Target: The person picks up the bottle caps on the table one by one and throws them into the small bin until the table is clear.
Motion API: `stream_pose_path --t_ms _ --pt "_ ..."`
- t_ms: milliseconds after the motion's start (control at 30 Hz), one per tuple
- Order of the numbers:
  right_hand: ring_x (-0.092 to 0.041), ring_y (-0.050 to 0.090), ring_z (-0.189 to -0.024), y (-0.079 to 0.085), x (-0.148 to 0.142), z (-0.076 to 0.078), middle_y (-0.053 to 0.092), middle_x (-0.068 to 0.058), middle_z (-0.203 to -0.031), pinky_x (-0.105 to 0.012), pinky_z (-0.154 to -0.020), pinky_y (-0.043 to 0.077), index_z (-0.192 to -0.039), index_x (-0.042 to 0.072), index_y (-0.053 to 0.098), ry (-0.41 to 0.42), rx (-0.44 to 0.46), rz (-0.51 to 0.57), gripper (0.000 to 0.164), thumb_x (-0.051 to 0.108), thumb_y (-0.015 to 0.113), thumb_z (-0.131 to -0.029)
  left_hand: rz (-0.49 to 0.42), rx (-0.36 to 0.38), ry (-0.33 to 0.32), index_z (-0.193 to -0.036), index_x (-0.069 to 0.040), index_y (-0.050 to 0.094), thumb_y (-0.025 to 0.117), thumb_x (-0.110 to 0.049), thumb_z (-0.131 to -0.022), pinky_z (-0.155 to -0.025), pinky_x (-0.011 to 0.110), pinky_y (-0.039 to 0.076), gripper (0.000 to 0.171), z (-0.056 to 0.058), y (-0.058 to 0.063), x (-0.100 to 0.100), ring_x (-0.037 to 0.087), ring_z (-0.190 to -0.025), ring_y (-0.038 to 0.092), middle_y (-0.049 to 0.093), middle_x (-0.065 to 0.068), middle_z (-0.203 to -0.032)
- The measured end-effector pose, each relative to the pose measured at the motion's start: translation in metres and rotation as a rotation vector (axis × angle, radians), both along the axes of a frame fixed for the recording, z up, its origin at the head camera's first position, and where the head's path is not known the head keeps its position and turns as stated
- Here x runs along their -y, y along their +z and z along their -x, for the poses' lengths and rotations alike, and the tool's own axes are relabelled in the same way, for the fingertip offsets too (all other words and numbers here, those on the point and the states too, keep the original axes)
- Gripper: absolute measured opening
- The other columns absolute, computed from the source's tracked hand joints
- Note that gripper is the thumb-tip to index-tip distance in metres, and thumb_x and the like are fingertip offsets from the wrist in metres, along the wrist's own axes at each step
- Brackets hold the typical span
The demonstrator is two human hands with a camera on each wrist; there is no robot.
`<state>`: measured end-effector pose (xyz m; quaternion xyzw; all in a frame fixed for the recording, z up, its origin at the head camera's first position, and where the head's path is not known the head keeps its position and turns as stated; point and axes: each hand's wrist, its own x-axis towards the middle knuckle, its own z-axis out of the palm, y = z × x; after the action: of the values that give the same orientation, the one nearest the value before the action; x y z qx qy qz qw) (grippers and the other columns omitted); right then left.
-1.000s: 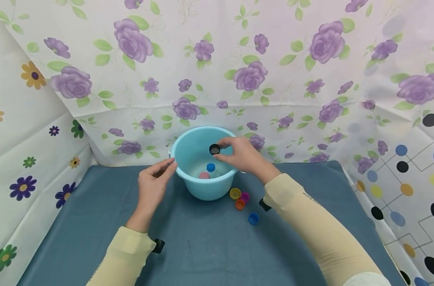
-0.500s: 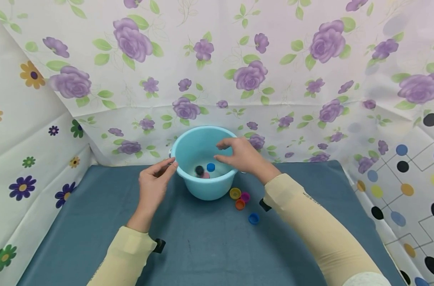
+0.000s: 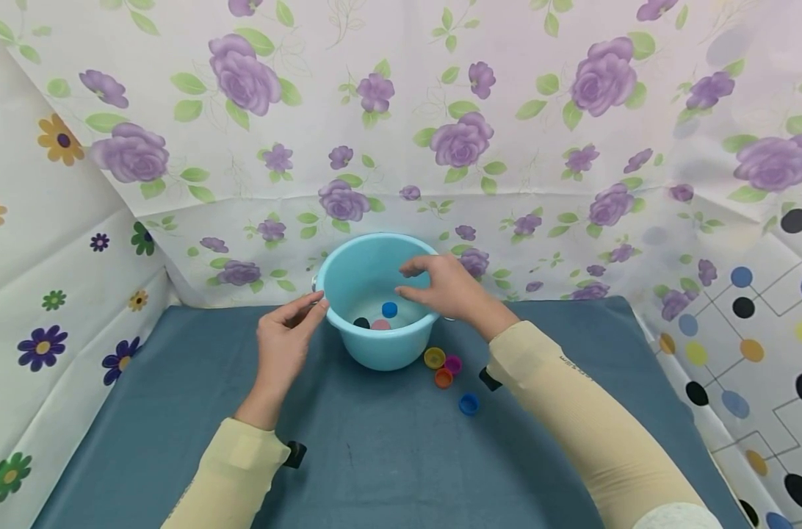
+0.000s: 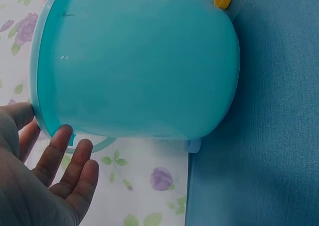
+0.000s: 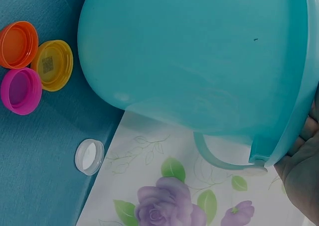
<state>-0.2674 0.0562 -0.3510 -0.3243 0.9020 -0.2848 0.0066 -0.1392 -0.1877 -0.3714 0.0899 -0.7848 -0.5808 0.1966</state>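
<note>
A light blue bucket (image 3: 384, 349) stands upright near the back of the cloth. My left hand (image 3: 284, 342) pinches its left rim between thumb and index finger; the other fingers are spread outside the wall in the left wrist view. Over the right rim reaches my right hand (image 3: 437, 285), thumb and fingers parted, with nothing between them. Inside, a black cap (image 3: 362, 322), a pink cap (image 3: 380, 324) and a blue cap (image 3: 390, 309) lie on the bottom. The near rim partly hides the black and pink ones.
Right of the bucket lie a yellow cap (image 3: 435, 358), a magenta cap (image 3: 452, 365), an orange cap (image 3: 443, 378) and another blue cap (image 3: 469, 404). A clear cap (image 5: 89, 157) shows in the right wrist view. Flowered sheeting (image 3: 374, 154) hangs close behind the bucket.
The black cap has left my right hand, dropped into the bucket and settled at the bottom left. My right fingers have parted. My left hand has stayed at the rim.
</note>
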Motion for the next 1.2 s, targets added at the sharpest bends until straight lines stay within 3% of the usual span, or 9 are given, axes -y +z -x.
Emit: stream_pose_path --t_ms 333,767,1200 --pt "-0.011 0.059 -0.111 0.004 -0.008 -0.002 0.066 0.005 -0.114 -0.037 -0.093 0.048 -0.116 0.022 0.064 -0.056 0.024 0.054 0.04 0.045 0.067 -0.084 0.04 -0.026 -0.003 -0.113 -0.016 0.07 0.067 -0.032 -0.087 -0.068 0.019 0.049 0.031 -0.001 0.0 0.0 0.008 -0.081 0.063 0.07 0.004 -0.105" --pt "-0.015 0.06 -0.108 0.006 -0.041 0.001 0.065 0.004 -0.115 -0.039 -0.088 0.051 -0.116 0.021 0.064 -0.151 -0.095 0.21 0.041 0.046 0.065 -0.085 0.04 -0.03 -0.006 -0.113 -0.016 0.07 0.067 -0.032 -0.087 -0.069 0.019 0.049 0.031 0.0 0.0 -0.001 0.01 -0.083 0.063 0.07 0.003 -0.107" --pt "-0.017 0.058 -0.112 -0.019 -0.077 0.008 0.064 -0.001 -0.119 -0.044 -0.093 0.048 -0.121 0.018 0.063 -0.25 -0.161 0.272 0.043 0.04 0.068 -0.085 0.011 -0.04 -0.011 -0.113 -0.015 0.07 0.068 -0.03 -0.086 -0.067 0.018 0.049 0.03 -0.002 -0.003 -0.001 0.009 -0.081 0.063 0.069 0.004 -0.108"
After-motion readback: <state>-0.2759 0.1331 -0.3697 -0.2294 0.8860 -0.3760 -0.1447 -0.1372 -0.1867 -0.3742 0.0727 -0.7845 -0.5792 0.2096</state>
